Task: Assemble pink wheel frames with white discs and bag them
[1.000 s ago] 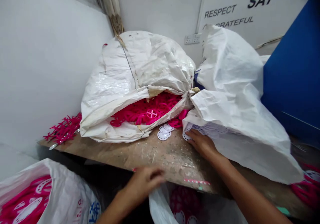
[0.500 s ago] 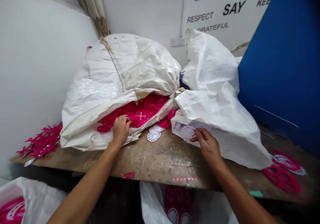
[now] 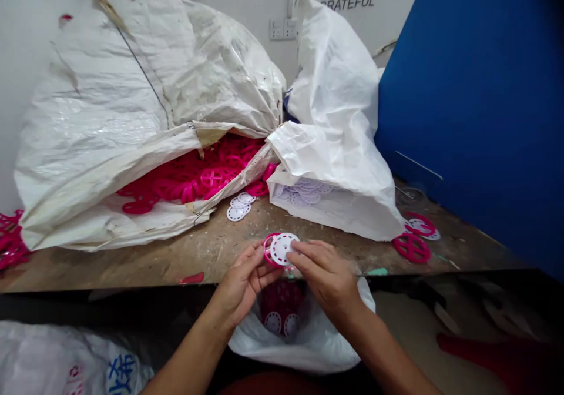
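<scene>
A pink ring piece (image 3: 267,247) is held between the thumb and fingers of my left hand (image 3: 250,274), just in front of the table's edge. My right hand (image 3: 324,268) pinches a white slotted disc (image 3: 283,249), which overlaps the pink piece. Behind them, the open white sack (image 3: 101,166) on the left holds many pink pieces (image 3: 189,174). On the right, another white sack (image 3: 339,201) lies with its mouth open and white discs (image 3: 304,190) inside. Several loose white discs (image 3: 238,207) rest on the table between the sacks.
Below the table edge (image 3: 145,274) hangs an open white bag (image 3: 304,357) with pink and white pieces inside. Pink wheels (image 3: 411,248) lie on the table at right, beside a blue panel (image 3: 467,119). Another sack (image 3: 61,360) sits at lower left.
Both hands have come out of the sacks and together in front of the table. The left now holds a pink piece, the right a white disc. The view has tilted down.
</scene>
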A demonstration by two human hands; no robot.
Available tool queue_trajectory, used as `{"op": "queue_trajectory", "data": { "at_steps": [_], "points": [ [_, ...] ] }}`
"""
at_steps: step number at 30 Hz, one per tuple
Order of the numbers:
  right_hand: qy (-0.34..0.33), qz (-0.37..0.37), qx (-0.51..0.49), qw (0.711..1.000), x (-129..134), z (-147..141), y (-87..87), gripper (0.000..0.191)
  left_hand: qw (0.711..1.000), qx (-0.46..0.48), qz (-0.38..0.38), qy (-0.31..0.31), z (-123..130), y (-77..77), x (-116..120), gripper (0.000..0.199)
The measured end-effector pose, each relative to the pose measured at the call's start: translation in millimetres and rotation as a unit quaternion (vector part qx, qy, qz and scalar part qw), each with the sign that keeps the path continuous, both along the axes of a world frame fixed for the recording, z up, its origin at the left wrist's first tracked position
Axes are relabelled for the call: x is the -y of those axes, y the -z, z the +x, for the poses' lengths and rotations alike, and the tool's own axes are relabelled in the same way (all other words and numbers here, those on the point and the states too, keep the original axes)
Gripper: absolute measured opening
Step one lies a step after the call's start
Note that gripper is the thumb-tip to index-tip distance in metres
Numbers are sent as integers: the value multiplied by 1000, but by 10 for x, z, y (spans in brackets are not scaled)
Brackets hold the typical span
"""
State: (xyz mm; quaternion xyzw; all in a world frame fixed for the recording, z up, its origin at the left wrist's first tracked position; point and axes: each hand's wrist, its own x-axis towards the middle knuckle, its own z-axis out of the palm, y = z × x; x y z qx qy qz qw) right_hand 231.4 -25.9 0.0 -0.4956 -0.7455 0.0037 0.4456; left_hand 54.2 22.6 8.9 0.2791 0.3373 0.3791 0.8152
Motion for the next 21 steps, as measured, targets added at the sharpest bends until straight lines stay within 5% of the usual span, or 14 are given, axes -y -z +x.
{"op": "queue_trajectory", "data": {
  "at_steps": [4,12,17,21],
  "points": [
    [-26,-13,17,999,38,-19,54,30,993,-86,85,12,40,6,74,40],
    [-29,-242,-184,952,-17,-37,84,25,917,-270,291,44,-2,156,134,41],
    [-5,-308,-302,902,-42,-79,150,28,938,-233,252,58,22,212,166,48],
    [-68,-335,-330,880,22,-114,147,26,950,-212,217,73,7,216,219,44]
  ]
}}
